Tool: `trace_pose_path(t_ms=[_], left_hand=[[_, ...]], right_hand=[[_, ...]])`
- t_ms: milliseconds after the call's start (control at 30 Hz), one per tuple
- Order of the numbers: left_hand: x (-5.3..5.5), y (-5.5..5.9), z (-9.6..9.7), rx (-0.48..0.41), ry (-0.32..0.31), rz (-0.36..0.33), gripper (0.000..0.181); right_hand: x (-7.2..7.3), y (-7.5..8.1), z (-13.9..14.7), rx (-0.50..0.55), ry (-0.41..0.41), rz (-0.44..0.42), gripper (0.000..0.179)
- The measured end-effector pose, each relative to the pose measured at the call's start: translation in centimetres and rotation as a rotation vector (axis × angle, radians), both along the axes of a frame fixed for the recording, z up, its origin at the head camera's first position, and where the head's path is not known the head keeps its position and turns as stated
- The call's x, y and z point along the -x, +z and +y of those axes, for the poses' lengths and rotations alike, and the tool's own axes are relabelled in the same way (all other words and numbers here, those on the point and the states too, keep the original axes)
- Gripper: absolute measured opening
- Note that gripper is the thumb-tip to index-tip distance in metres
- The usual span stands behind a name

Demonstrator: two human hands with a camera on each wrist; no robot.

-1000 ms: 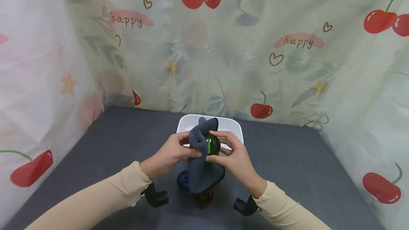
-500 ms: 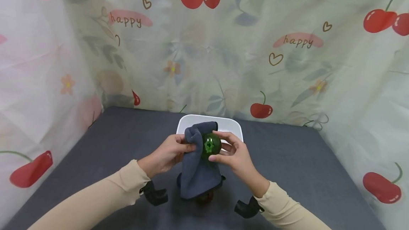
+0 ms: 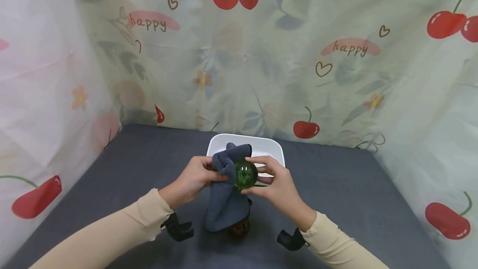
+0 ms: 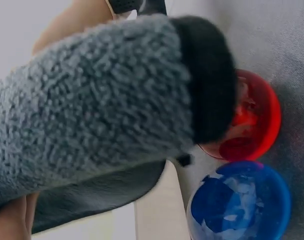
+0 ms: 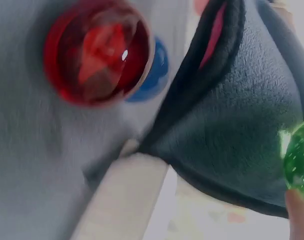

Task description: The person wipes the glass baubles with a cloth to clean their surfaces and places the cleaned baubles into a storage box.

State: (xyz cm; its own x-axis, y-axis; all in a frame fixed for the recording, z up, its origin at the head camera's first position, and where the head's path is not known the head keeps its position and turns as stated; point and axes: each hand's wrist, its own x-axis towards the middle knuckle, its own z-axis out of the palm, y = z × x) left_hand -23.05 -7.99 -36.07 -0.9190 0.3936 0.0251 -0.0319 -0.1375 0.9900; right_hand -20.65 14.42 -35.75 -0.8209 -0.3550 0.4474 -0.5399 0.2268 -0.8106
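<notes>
My left hand point(image 3: 192, 177) pinches a dark grey cloth point(image 3: 223, 209), which hangs down in folds. My right hand point(image 3: 278, 182) holds a see-through green ball point(image 3: 246, 174) between thumb and fingers, against the cloth's right side. In the right wrist view, a fingertip lies at the edge of the green ball point(image 5: 301, 160). Below the cloth a see-through red ball point(image 3: 238, 231) rests on the table, partly covered in the head view. Beside it is a blue ball point(image 4: 240, 202), hidden behind the cloth in the head view but seen in both wrist views.
Behind the hands stands a white tray point(image 3: 261, 142), partly covered by the cloth and hands. Dark grey fabric covers the table point(image 3: 336, 194). Printed curtains point(image 3: 242, 53) with cherries close off the back and both sides. Black wrist mounts point(image 3: 179, 228) hang below the sleeves.
The left hand has drawn the cloth slightly left and down, so it now covers the blue ball. More of the green ball shows, and it has turned and dropped a little in the right hand.
</notes>
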Motion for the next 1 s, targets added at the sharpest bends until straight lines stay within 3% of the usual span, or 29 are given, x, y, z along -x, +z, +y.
trace_pose_path(t_ms=[67,133,200,300,367,433,567,700,833,1000], left_hand=[[-0.1,0.1,-0.1,-0.015,-0.007,0.0,0.023],[-0.2,0.2,0.0,-0.015,-0.038,0.008,0.031],[-0.4,0.2,0.1,-0.001,-0.079,0.017,0.042],[-0.7,0.1,0.2,0.032,-0.115,0.035,0.054],[-0.7,0.0,0.2,0.05,-0.094,0.034,0.051],[-0.6,0.0,0.1,0.058,-0.054,0.03,0.045],[-0.4,0.0,0.0,0.01,-0.019,-0.024,0.034],[-0.4,0.0,-0.1,-0.058,-0.115,-0.08,0.044],[-0.7,0.0,0.0,-0.057,-0.177,-0.086,0.057],[-0.9,0.2,0.1,0.008,-0.082,-0.023,0.046]], right_hand=[[-0.1,0.0,-0.1,0.1,0.021,-0.136,0.063],[-0.3,-0.1,-0.3,0.143,0.012,-0.22,0.061],[-0.3,0.0,-0.5,0.095,-0.034,-0.215,0.058],[-0.3,0.1,-0.7,-0.065,-0.105,-0.161,0.061],[-0.2,0.2,-0.7,-0.176,-0.122,-0.101,0.064],[-0.1,0.2,-0.5,-0.223,-0.106,-0.066,0.068],[-0.1,-0.2,-0.2,-0.12,-0.021,-0.074,0.068],[-0.4,-0.2,-0.2,0.078,0.093,-0.081,0.068],[-0.7,0.1,-0.4,0.156,0.138,-0.076,0.069],[-1.0,0.7,-0.4,0.132,0.07,-0.206,0.07]])
